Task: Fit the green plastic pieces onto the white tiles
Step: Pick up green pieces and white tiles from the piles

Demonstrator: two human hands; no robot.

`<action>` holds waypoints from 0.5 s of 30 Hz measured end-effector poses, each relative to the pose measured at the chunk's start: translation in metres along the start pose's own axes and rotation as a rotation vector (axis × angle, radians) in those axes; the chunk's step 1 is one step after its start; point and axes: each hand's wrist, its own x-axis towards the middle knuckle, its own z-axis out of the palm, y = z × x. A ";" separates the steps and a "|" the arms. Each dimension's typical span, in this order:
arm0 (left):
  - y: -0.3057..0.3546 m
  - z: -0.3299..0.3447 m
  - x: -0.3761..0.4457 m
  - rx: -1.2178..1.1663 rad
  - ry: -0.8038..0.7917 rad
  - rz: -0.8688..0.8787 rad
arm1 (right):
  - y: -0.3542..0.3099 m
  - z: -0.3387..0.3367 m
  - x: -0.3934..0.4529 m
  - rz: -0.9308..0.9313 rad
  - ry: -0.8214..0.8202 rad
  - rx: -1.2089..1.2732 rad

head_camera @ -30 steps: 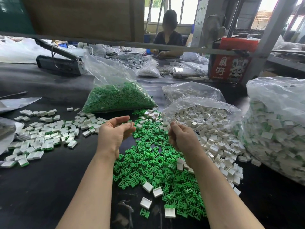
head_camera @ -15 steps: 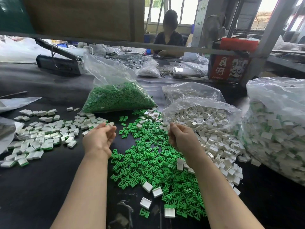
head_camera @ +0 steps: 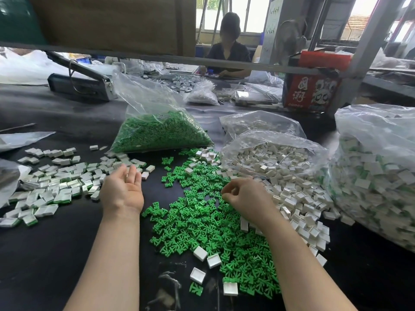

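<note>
Green plastic pieces [head_camera: 202,221] heaped loose on the black desk [head_camera: 45,254] between both forearms, white tiles [head_camera: 292,194] spilling from an open bag [head_camera: 274,153] just to the right. Left hand [head_camera: 122,191] palm up, fingers relaxed and holding nothing, beside the spread of finished tiles [head_camera: 56,185] at left. Right hand [head_camera: 244,196] over the green heap, fingers [head_camera: 226,191] curled; a piece pinched there or not, cannot tell. Judged a gap between cycles: one tile apparently just dropped. Next: pick one green piece and one white tile, align, press together. Sealed bag of green pieces [head_camera: 157,133] behind
</note>
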 end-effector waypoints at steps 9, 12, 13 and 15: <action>-0.036 0.016 -0.032 0.830 -0.350 0.019 | -0.004 0.004 0.003 0.001 -0.023 -0.337; -0.052 0.022 -0.044 1.040 -0.483 0.086 | -0.003 0.005 0.001 0.006 0.033 -0.298; -0.056 0.023 -0.046 1.086 -0.518 0.096 | -0.002 0.005 0.001 0.008 0.057 -0.280; -0.062 0.025 -0.050 1.164 -0.572 0.108 | 0.000 0.005 0.000 0.027 0.146 -0.296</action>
